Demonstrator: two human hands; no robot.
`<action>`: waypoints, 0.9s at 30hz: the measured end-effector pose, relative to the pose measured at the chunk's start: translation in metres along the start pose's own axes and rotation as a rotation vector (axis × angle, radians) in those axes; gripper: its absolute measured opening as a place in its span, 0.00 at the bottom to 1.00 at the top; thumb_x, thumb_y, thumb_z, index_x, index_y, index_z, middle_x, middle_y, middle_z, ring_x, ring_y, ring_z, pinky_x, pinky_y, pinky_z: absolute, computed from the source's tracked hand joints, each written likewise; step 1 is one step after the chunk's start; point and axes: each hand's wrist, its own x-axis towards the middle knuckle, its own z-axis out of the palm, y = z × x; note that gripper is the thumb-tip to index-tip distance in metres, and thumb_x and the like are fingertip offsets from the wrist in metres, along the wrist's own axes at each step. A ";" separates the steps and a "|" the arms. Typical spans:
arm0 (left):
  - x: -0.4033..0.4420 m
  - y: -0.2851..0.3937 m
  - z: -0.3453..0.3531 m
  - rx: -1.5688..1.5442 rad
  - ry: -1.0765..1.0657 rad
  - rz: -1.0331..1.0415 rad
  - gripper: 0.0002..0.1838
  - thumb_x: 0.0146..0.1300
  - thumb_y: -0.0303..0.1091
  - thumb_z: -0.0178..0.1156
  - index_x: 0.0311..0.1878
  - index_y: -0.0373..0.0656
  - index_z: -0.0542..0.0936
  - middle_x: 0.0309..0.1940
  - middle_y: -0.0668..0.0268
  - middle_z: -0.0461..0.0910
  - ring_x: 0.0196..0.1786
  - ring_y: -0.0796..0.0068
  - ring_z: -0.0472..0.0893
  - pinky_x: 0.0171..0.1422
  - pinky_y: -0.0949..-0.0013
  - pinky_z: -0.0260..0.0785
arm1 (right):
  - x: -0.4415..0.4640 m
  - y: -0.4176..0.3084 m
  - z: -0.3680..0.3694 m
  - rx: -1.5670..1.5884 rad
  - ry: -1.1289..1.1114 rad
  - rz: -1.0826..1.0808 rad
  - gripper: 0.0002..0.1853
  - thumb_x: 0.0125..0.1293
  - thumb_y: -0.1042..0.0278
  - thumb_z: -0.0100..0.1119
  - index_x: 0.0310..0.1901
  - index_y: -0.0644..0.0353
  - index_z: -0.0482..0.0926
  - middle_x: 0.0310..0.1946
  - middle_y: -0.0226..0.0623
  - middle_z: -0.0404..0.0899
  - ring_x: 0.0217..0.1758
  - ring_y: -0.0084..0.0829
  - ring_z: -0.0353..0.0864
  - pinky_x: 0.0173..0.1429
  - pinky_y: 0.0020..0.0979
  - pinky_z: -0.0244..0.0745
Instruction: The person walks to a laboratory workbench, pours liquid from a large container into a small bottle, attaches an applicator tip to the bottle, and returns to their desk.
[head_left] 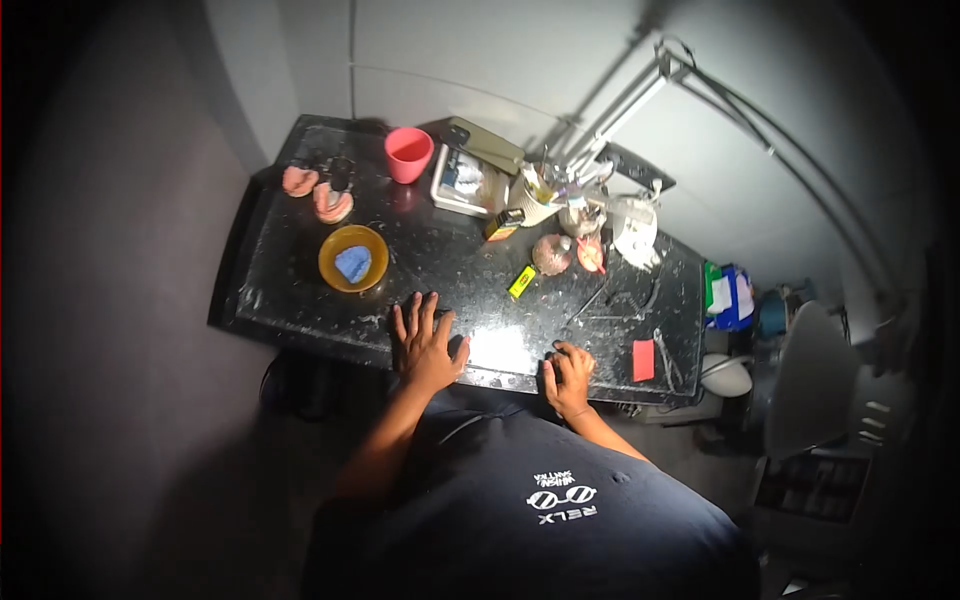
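My left hand (pixel 428 348) lies flat on the black tabletop (pixel 300 300), its fingers spread and nothing in it. Up and to its left is an amber bowl (pixel 326 266) with a light-blue lump (pixel 352 264) in it. My right hand (pixel 571 378) rests at the table's front edge, fingers loosely bent and thumb apart, with no object visible in it. To its right lies a flat red piece (pixel 643 360). A yellow-green small box (pixel 521 282) lies farther back, between the two hands.
Pink-and-white dental models (pixel 333 203) sit at the back left, near a red cup (pixel 408 155). A white tray (pixel 440 188), a tool holder (pixel 533 205), a round glass jar (pixel 551 255) and thin metal tools (pixel 630 305) occupy the rear and right. A lamp arm (pixel 780 150) reaches over.
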 end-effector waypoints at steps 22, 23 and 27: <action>0.003 -0.034 -0.151 -0.589 -0.193 -0.302 0.16 0.62 0.40 0.67 0.46 0.37 0.82 0.46 0.51 0.84 0.52 0.52 0.81 0.60 0.58 0.70 | -0.177 -0.011 -0.111 -0.238 -0.148 1.219 0.10 0.62 0.59 0.68 0.36 0.56 0.88 0.45 0.45 0.86 0.57 0.48 0.79 0.62 0.43 0.73; 0.003 -0.039 -0.148 -0.621 -0.242 -0.329 0.17 0.63 0.41 0.67 0.48 0.37 0.82 0.47 0.52 0.84 0.52 0.53 0.81 0.60 0.58 0.70 | -0.198 -0.017 -0.113 -0.105 -0.131 1.369 0.11 0.62 0.59 0.68 0.36 0.57 0.88 0.42 0.46 0.87 0.51 0.47 0.83 0.58 0.42 0.76; 0.001 -0.035 -0.124 -0.771 -0.566 -0.425 0.20 0.66 0.41 0.66 0.53 0.36 0.81 0.49 0.55 0.84 0.51 0.64 0.83 0.56 0.64 0.73 | -0.295 -0.064 -0.116 -0.020 -0.057 1.596 0.10 0.62 0.62 0.66 0.36 0.60 0.88 0.31 0.47 0.88 0.36 0.41 0.88 0.46 0.40 0.80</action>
